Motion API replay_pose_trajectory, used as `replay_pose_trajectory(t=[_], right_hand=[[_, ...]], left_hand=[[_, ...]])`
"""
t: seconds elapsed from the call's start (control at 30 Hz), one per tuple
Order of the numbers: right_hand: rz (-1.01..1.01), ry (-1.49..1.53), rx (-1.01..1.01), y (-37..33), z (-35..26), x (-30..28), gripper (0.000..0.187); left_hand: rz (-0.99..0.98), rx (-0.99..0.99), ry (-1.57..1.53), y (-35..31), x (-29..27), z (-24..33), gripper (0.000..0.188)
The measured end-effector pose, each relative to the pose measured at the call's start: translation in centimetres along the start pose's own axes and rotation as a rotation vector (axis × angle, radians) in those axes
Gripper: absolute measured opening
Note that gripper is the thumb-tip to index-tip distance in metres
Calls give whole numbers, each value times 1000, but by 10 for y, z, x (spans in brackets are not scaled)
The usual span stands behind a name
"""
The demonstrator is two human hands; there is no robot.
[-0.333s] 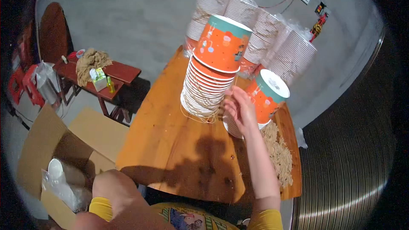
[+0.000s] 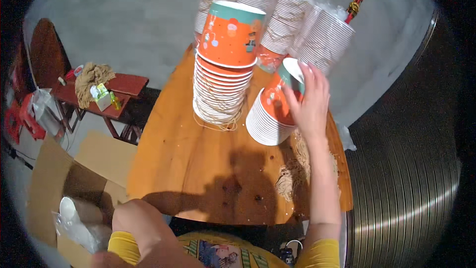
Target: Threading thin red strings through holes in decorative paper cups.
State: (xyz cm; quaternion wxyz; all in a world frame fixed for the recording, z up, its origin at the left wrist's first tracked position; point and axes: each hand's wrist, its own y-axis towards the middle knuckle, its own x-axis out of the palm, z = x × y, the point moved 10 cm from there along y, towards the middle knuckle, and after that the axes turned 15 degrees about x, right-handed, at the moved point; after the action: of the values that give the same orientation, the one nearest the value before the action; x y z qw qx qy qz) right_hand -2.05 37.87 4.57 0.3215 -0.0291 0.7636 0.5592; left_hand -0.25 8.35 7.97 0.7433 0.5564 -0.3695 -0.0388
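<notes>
My right hand [image 2: 311, 101] is closed round the top of a short stack of paper tubs. Its thumb lies on the orange side and its fingers reach over the white base of the topmost upside-down tub [image 2: 271, 98]. White rims [image 2: 265, 124] of the nested tubs show below. Left of it stands a taller upside-down stack with an orange and teal tub [image 2: 230, 39] on top and tan rubber bands [image 2: 220, 97] looped round its rims. Loose rubber bands [image 2: 286, 181] lie beside my right forearm. My bent left arm is at the lower left; its hand is out of sight.
Several plastic-wrapped tub stacks [image 2: 285, 22] stand along the far side of the wooden table [image 2: 198, 168]. An open cardboard box [image 2: 101, 151] is at the left, with a red bench [image 2: 131, 84] beyond. A ridged metallic surface [image 2: 406, 168] curves along the right.
My right hand has moved right and up from between the two stacks onto the right stack's top tub. The view has shifted, and more loose rubber bands show beside my forearm.
</notes>
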Motion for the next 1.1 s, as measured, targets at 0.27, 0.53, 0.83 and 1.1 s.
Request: replay_pose_trajectory(t=[0.27, 0.53, 0.83, 1.1], right_hand=[[-234, 53, 100, 19, 49, 41, 34], [-82, 250, 31, 48, 46, -5, 26], [334, 502, -197, 3, -3, -137, 39], [-602, 51, 63, -217, 90, -14, 29]], left_hand=[[123, 5, 142, -9, 5, -4, 19], [148, 12, 1360, -14, -107, -16, 29], [148, -157, 754, 58, -202, -130, 49], [-31, -311, 1311, -7, -154, -77, 34]])
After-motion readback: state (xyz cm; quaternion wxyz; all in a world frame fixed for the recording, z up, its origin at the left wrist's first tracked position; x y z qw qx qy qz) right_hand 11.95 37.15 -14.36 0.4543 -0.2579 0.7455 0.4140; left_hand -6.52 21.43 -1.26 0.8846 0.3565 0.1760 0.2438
